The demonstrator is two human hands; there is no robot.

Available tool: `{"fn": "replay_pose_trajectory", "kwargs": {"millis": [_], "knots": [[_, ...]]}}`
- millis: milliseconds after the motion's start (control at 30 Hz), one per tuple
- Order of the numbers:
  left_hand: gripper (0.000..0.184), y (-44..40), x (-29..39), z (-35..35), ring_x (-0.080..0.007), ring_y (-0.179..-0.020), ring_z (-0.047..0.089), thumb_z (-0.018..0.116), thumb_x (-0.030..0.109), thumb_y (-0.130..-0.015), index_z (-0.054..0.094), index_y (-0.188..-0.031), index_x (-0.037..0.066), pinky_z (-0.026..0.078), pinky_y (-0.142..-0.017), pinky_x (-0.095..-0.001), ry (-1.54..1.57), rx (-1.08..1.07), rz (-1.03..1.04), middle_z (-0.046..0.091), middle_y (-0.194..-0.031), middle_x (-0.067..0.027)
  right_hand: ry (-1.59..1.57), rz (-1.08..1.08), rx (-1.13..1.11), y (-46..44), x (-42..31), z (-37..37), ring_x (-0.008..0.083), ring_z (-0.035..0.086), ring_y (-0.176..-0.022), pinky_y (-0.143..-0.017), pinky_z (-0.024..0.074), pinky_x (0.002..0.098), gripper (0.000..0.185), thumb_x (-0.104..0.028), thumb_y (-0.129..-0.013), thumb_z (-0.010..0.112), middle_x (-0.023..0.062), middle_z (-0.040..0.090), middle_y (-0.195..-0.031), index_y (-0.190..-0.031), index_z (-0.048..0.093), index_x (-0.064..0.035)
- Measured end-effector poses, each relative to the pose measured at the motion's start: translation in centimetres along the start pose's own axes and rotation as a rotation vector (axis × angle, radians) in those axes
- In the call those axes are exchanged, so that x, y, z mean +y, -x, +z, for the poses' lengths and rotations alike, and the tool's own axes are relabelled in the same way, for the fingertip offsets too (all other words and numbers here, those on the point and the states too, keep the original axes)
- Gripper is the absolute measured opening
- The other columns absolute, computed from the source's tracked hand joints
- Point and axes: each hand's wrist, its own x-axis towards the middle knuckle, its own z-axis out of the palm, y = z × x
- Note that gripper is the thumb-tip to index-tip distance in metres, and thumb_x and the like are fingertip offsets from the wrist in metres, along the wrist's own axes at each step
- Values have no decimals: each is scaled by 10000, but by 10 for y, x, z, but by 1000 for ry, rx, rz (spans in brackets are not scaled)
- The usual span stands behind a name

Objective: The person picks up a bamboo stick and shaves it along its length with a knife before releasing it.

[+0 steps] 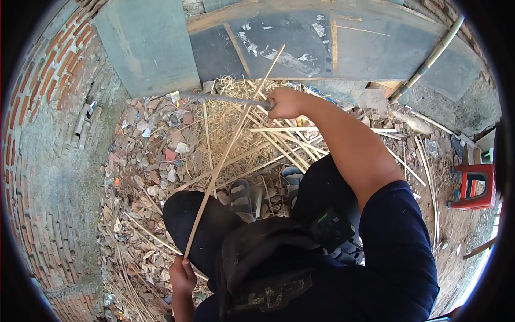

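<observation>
A long, pale bamboo strip (214, 174) slants from the lower left up across my left thigh towards the grey panels. My left hand (182, 275) is closed around its lower end. Ahead of me, my right hand (283, 102) grips the handle of a machete (225, 99), whose long blade points left. The blade crosses the strip near its upper part; I cannot tell how deeply it touches. Beneath them lies a heap of shavings (230, 123), and several cut strips (289, 145) are strewn between my sandalled feet (241, 198) and the heap.
Rubble (153, 161) covers the ground to the left, beside a brick wall (51, 177). Grey panels (257, 45) stand in front, with a bamboo pole (429, 59) leaning at the right. A red plastic stool (475, 187) is at the far right.
</observation>
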Motion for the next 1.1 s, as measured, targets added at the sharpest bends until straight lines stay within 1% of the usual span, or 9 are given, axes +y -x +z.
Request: {"fn": "replay_pose_trajectory", "kwargs": {"millis": [167, 300, 433, 567, 700, 833, 933, 967, 1100], "knots": [[459, 0, 4, -1, -492, -606, 584, 390, 378, -1079, 519, -843, 6, 413, -530, -508, 34, 8, 3, 550, -615, -237, -2, -34, 95, 3, -16, -4, 346, 692, -823, -759, 538, 460, 302, -245, -771, 655, 198, 701, -818, -943, 748, -14], [454, 0, -1, 3, -486, -589, 572, 391, 376, -1080, 509, -840, 8, 401, -518, -495, 39, 12, 31, 539, -606, -230, 211, -109, 118, 14, -41, -2, 353, 692, -837, -766, 541, 464, 311, -283, -765, 673, 197, 703, -823, -915, 749, -22], [440, -1, -4, 9, -477, -568, 554, 401, 364, -1080, 504, -843, 8, 381, -505, -481, 72, 58, 41, 521, -592, -221, 50, 80, 43, -14, -3, 3, 361, 689, -817, -763, 529, 490, 318, -276, -763, 663, 220, 698, -820, -933, 755, -23], [440, 0, 2, -1, -458, -551, 549, 408, 357, -1080, 503, -840, 2, 378, -506, -469, 105, 19, 25, 515, -594, -218, 81, -4, 142, -3, -12, -1, 350, 696, -859, -808, 537, 468, 304, -248, -763, 666, 194, 726, -897, -967, 757, -42], [452, 3, -4, 3, -442, -547, 551, 406, 364, -1081, 500, -833, -2, 386, -513, -461, 125, -3, 9, 517, -598, -216, 164, -37, 72, 17, -40, -12, 345, 703, -912, -837, 548, 447, 345, -243, -767, 666, 188, 736, -943, -1053, 770, -81], [476, -1, -6, 9, -434, -548, 553, 402, 382, -1083, 484, -810, 2, 389, -513, -460, 111, 35, 37, 513, -592, -208, 58, 125, 129, 3, 1, -18, 345, 706, -944, -862, 551, 441, 359, -280, -771, 663, 187, 741, -1004, -1058, 780, -97], [489, -4, 7, -3, -425, -539, 547, 385, 391, -1086, 477, -802, 4, 384, -509, -455, 90, 9, 31, 505, -585, -200, 151, 117, 191, 5, 12, -20, 345, 707, -958, -872, 551, 439, 355, -281, -782, 660, 178, 744, -1031, -1064, 781, -105], [492, -3, 7, -3, -422, -535, 544, 382, 392, -1087, 477, -801, 4, 383, -508, -453, 87, 5, 25, 501, -583, -198, 135, 25, 155, 7, 9, -19, 339, 705, -933, -854, 550, 451, 337, -275, -794, 655, 172, 743, -973, -1048, 773, -87], [503, -3, 3, -2, -407, -520, 536, 378, 399, -1088, 475, -796, 2, 378, -505, -445, 114, -33, 19, 487, -571, -194, 236, -53, 34, 14, -36, -10, 330, 700, -890, -822, 546, 469, 307, -275, -801, 647, 162, 718, -870, -1000, 770, -77]]}}
